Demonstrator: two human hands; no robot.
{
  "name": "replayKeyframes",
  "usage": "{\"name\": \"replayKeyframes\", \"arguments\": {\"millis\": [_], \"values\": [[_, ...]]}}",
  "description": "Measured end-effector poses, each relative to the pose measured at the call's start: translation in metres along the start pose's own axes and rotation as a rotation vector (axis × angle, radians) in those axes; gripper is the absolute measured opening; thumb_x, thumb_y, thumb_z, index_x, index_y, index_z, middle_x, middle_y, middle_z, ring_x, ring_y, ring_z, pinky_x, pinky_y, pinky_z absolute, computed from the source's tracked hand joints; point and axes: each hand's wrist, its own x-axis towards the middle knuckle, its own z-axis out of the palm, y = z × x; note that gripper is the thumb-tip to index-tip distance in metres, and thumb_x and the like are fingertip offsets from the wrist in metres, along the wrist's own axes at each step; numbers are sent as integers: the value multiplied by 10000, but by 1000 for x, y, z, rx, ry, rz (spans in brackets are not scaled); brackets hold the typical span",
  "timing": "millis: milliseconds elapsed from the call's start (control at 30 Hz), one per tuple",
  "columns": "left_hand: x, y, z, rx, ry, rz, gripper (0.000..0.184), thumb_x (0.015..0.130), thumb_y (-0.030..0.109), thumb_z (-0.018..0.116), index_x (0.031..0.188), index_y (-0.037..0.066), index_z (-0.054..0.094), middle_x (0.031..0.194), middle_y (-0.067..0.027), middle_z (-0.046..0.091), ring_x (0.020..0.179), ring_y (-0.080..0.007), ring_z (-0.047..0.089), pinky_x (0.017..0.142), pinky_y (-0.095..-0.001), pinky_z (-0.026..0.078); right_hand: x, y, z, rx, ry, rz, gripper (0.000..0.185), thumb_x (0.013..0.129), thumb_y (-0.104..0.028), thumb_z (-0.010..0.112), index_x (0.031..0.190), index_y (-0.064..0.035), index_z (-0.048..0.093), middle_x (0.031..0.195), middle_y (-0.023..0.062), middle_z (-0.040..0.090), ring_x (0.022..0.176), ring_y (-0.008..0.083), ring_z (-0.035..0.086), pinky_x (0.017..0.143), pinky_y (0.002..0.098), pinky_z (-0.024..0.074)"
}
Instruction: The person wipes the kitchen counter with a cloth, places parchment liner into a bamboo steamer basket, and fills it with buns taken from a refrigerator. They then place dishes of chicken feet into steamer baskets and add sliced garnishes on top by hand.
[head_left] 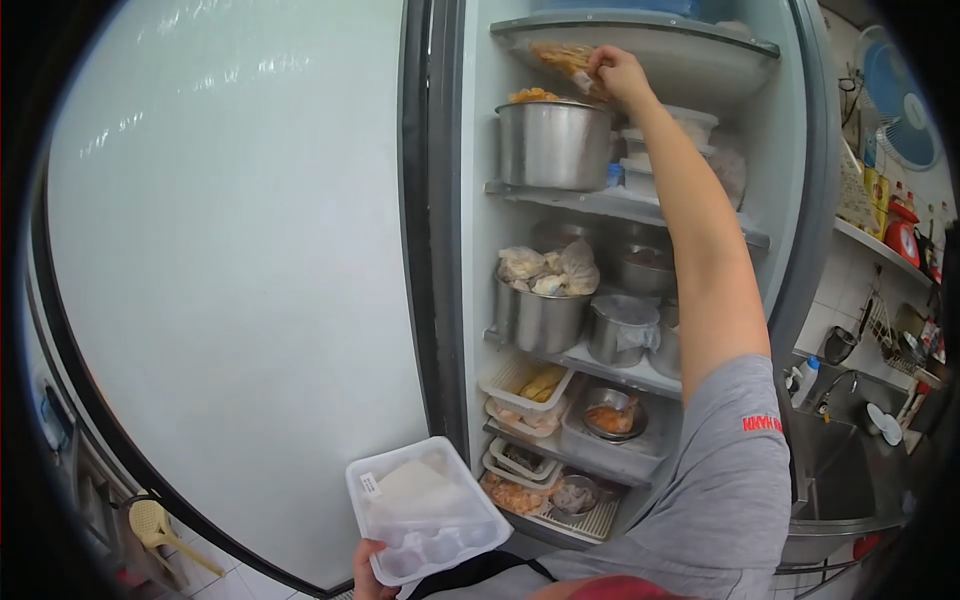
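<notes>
My right hand reaches up into the fridge, its fingers closed on a clear plastic bag of orange-brown food. The bag is tilted just above a large steel pot on an upper shelf. More orange food shows over the pot's rim. Low in front of me, my left hand grips the lower left edge of a white plastic tray. A pale flat sheet or packet with a small label lies in it, and round hollows show along its near side.
Stacked lidded tubs stand right of the pot, behind my forearm. Below, shelves hold a pot of knotted bags, a bag-covered pot and food baskets. A sink is at right; a yellow strainer is at lower left.
</notes>
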Motion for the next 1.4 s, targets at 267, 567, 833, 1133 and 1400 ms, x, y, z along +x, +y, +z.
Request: {"name": "replayKeyframes", "arguments": {"millis": [267,567,833,1133,1400], "values": [[7,-13,-49,94,14,68,501,690,247,500,1131,10,473,1048,-152,549,940,-286,556,827,-393,462,-28,-113,41,-640,-637,521,375,690,-334,607,958,-76,652,982,117,607,874,227,531,760,381,412],[-122,-11,-178,573,341,506,648,676,314,682,1189,35,401,1043,-92,431,1020,-203,433,891,-324,343,11,-31,60,-931,-305,71,425,791,-393,487,910,-16,643,965,187,611,951,357,554,816,413,425],[-220,8,-255,569,722,774,850,671,324,682,1349,76,233,1301,-175,328,1101,-198,405,890,-410,360,22,-72,44,-1151,706,-817,349,899,-299,391,783,-54,610,712,132,601,701,315,560,681,414,445],[-253,80,-226,-401,809,1096,362,697,169,525,989,-45,535,877,-131,580,802,-245,593,702,-345,515,-338,-229,227,671,-216,-425,230,880,-172,523,951,44,491,776,124,601,743,228,620,676,317,533],[-382,103,-310,-273,1040,1264,486,691,102,472,1144,-67,426,1019,-187,532,912,-269,574,766,-344,509,-654,-445,627,56,-1162,-933,414,823,-378,519,618,-29,604,700,143,607,627,310,606,571,407,490]]}}
